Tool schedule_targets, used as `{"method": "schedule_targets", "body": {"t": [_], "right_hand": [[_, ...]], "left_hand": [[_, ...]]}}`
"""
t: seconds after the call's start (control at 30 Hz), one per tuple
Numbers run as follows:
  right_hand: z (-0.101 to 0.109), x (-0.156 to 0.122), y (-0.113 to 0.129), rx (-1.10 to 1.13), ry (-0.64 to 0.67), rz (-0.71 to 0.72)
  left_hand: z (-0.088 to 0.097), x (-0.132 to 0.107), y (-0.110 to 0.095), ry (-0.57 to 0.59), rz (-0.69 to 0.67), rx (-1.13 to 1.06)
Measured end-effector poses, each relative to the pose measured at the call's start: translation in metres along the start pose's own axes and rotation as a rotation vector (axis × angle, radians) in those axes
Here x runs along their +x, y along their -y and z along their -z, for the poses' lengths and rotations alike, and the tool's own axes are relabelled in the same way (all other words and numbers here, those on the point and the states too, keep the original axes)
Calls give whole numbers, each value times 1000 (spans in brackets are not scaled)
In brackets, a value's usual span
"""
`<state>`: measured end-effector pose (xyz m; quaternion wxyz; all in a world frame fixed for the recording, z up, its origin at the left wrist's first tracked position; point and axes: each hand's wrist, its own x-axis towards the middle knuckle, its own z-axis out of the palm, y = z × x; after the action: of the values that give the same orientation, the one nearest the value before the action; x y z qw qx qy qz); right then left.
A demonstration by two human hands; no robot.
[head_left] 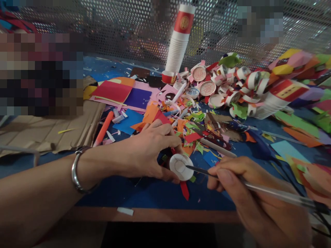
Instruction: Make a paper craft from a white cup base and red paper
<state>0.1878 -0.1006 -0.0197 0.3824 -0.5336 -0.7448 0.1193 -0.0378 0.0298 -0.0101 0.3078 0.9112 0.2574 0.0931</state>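
Observation:
In the head view, my left hand (160, 148) is closed around the edge of a small cut-off paper cup base (176, 174), thumb below and fingers above. Its round white face is turned up and bears a drawn inner circle with short lines around it. My right hand (240, 182) grips a clear-barrelled pen (274, 192). The pen's dark tip is at the drawn circle on the white face; whether it touches cannot be made out. A red paper strip (184, 190) shows just below the cup base.
Behind my hands lie colourful paper scraps (191, 131) and several cut cup rings (207, 88). A tall paper cup stack (178, 44) stands at the back; another cup stack (279, 98) leans right. A blue glue gun (261, 143) and cardboard (72, 129) flank the area.

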Motion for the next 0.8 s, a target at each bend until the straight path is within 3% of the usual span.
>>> {"method": "schedule_targets", "body": {"t": [0.8], "right_hand": [[12,31,4,-105,126,85]], "left_hand": [[2,-1,2,18,-48,26]]}}
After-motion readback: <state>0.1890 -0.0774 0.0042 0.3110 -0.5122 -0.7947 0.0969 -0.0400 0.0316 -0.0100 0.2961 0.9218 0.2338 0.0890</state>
